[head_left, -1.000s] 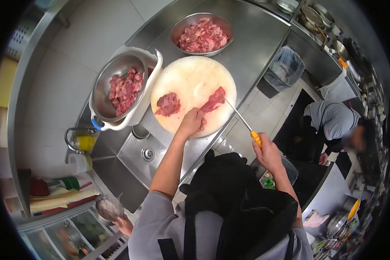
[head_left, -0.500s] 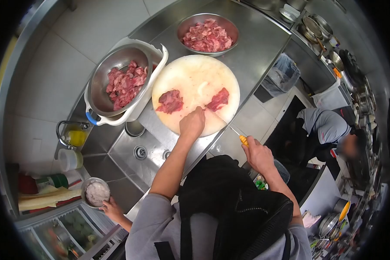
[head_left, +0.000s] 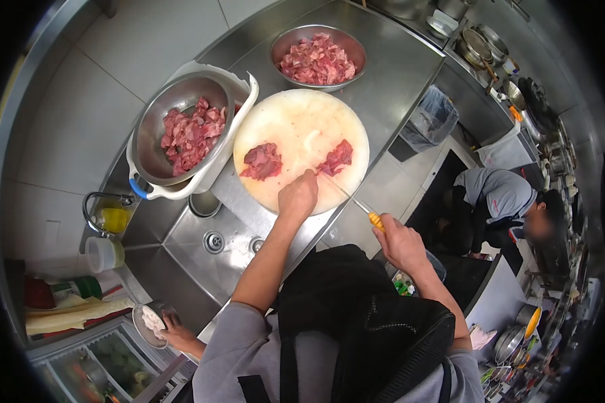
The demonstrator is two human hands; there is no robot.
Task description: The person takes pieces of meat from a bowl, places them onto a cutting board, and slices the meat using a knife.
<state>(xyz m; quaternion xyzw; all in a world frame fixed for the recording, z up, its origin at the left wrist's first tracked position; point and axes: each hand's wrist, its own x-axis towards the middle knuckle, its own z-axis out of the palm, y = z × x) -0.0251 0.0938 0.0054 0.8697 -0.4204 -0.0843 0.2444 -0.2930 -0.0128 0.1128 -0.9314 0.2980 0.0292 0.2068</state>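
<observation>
My right hand (head_left: 402,242) is wrapped around the yellow handle of a knife (head_left: 361,203). Its thin blade points up and left over the round cutting board (head_left: 299,117), its tip by the lower left edge of a piece of raw meat (head_left: 335,158). Just left of that tip, my left hand (head_left: 298,195) is closed, knuckles up, low over the board. Its fingertips are hidden, so whatever they pinch cannot be made out. A darker lump of raw meat (head_left: 262,162) lies on the board to the left of my left hand.
A steel bowl of cut meat (head_left: 280,52) stands behind the board. Another metal bowl (head_left: 148,138) with meat rests in a white tub (head_left: 245,101) at left, beside the sink (head_left: 188,258). Another person's hand (head_left: 178,336) holds a bowl (head_left: 140,322); a person (head_left: 494,195) bends at right.
The other person's hand and bowl at lower left have shifted down and the bowl is tilted. My hands, the knife and the meat look nearly unchanged; the view has moved slightly.
</observation>
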